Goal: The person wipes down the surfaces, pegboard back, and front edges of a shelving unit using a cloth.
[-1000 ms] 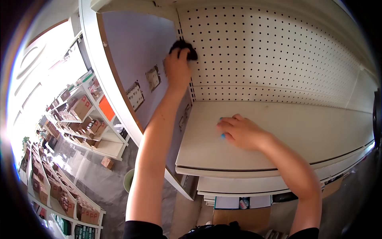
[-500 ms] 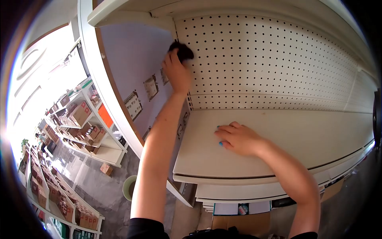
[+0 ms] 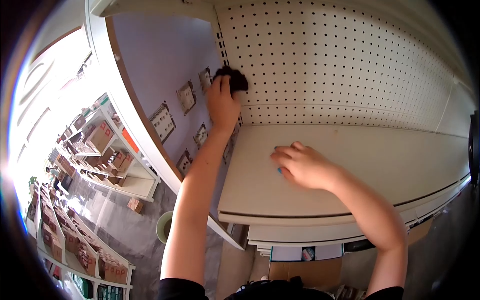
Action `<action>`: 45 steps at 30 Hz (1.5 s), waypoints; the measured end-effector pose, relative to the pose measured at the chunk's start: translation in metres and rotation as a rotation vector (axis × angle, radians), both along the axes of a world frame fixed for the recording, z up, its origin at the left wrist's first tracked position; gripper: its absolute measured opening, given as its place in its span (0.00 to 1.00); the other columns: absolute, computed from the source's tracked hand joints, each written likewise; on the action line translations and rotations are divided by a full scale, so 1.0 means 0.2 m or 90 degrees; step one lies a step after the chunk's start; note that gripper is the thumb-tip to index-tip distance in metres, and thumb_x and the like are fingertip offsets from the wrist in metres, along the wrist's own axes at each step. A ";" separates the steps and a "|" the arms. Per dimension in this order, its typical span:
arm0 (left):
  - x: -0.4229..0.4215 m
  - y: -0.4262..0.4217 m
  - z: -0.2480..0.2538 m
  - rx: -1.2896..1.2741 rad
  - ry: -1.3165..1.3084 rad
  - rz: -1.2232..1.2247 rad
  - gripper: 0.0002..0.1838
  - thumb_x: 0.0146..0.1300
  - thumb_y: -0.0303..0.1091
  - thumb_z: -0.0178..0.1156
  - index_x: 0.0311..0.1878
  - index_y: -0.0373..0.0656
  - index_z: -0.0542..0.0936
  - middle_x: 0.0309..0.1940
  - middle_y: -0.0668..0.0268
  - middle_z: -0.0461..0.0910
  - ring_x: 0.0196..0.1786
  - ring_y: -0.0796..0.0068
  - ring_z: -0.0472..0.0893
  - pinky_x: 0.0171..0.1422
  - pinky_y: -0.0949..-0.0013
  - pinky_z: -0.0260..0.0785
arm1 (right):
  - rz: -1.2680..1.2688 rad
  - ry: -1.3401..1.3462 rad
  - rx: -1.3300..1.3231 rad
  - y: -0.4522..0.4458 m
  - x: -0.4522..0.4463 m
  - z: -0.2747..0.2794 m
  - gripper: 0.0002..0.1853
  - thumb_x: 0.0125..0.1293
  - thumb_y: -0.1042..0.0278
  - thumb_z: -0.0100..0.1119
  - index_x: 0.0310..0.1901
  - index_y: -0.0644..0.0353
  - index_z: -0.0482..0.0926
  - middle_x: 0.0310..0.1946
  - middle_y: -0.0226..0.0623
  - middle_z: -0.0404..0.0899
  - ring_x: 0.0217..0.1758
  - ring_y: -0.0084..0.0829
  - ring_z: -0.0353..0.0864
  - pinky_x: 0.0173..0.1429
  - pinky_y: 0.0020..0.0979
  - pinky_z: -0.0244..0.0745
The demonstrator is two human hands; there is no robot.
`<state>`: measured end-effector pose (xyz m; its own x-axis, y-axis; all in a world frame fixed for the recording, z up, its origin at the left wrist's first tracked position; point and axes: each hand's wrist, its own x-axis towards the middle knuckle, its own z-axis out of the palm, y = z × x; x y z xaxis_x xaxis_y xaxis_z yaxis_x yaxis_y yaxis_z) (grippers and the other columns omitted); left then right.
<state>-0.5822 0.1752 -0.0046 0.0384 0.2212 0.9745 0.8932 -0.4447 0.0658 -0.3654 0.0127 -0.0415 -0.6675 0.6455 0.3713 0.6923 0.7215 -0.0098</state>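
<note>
The right hand (image 3: 306, 167), fingers loosely apart, is on the pale shelf (image 3: 280, 197), left of its middle, probably bracing the reach. Above the shelf's back-left corner, the left hand (image 3: 223, 105) clamps a black cloth (image 3: 238, 80) against the pegboard (image 3: 325, 65), seemingly bunched to fit the corner.

Pegboard back panel (image 3: 320, 60), off-white, meeting the rear edge of a cream shelf (image 3: 280, 195). Lavender side wall (image 3: 160, 50), patches along its lower part, framed in white and brown. Grey, glossy floor (image 3: 105, 210) at left, with light reflections. White shelving unit (image 3: 140, 187) bearing cartons; second, stocked rack (image 3: 77, 265) at lower left. Glaring, overexposed light at far left.
</note>
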 end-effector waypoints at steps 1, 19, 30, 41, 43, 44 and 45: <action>-0.01 -0.03 -0.07 -0.040 0.009 0.001 0.25 0.51 0.24 0.64 0.55 0.40 0.75 0.55 0.55 0.73 0.57 0.54 0.72 0.59 0.57 0.68 | -0.007 -0.004 -0.006 -0.01 -0.01 0.00 0.16 0.64 0.65 0.53 0.52 0.56 0.74 0.54 0.35 0.73 0.52 0.43 0.73 0.55 0.41 0.74; -0.01 -0.02 0.44 0.006 -0.016 0.009 0.21 0.51 0.26 0.62 0.51 0.42 0.78 0.51 0.61 0.76 0.54 0.57 0.74 0.53 0.57 0.72 | -0.023 -0.012 -0.069 -0.01 0.01 0.01 0.17 0.67 0.62 0.49 0.56 0.52 0.72 0.60 0.31 0.69 0.58 0.42 0.69 0.58 0.45 0.70; -0.07 -0.10 -0.25 -0.200 0.017 -0.050 0.17 0.50 0.24 0.61 0.46 0.40 0.81 0.48 0.62 0.77 0.51 0.57 0.75 0.52 0.58 0.73 | -0.012 -0.003 0.008 -0.01 -0.01 -0.02 0.16 0.66 0.65 0.52 0.54 0.57 0.74 0.55 0.36 0.74 0.53 0.43 0.74 0.56 0.40 0.74; 0.01 -0.08 0.36 -0.067 -0.071 -0.022 0.16 0.51 0.24 0.61 0.46 0.40 0.81 0.47 0.61 0.78 0.51 0.57 0.75 0.51 0.57 0.73 | -0.011 -0.015 -0.052 -0.02 0.02 0.01 0.19 0.68 0.61 0.47 0.58 0.56 0.71 0.61 0.37 0.69 0.60 0.44 0.68 0.62 0.41 0.68; 0.01 -0.06 0.43 -0.056 -0.066 -0.031 0.16 0.51 0.24 0.61 0.46 0.40 0.81 0.46 0.61 0.78 0.51 0.57 0.75 0.51 0.56 0.73 | -0.015 -0.024 -0.065 -0.03 0.02 0.03 0.19 0.69 0.61 0.47 0.58 0.56 0.71 0.61 0.37 0.69 0.60 0.44 0.68 0.62 0.41 0.69; 0.00 -0.05 0.45 -0.056 -0.064 -0.028 0.16 0.51 0.24 0.61 0.46 0.40 0.82 0.46 0.61 0.79 0.50 0.57 0.75 0.50 0.56 0.73 | -0.017 -0.028 -0.074 -0.03 0.02 0.03 0.19 0.69 0.61 0.47 0.58 0.56 0.71 0.61 0.37 0.69 0.60 0.44 0.68 0.62 0.41 0.69; 0.00 -0.05 0.43 -0.058 -0.063 -0.025 0.16 0.51 0.24 0.61 0.46 0.40 0.82 0.46 0.61 0.79 0.50 0.57 0.76 0.50 0.56 0.73 | -0.019 -0.028 -0.077 -0.03 0.02 0.03 0.19 0.69 0.61 0.47 0.58 0.56 0.71 0.61 0.36 0.69 0.60 0.44 0.68 0.62 0.42 0.69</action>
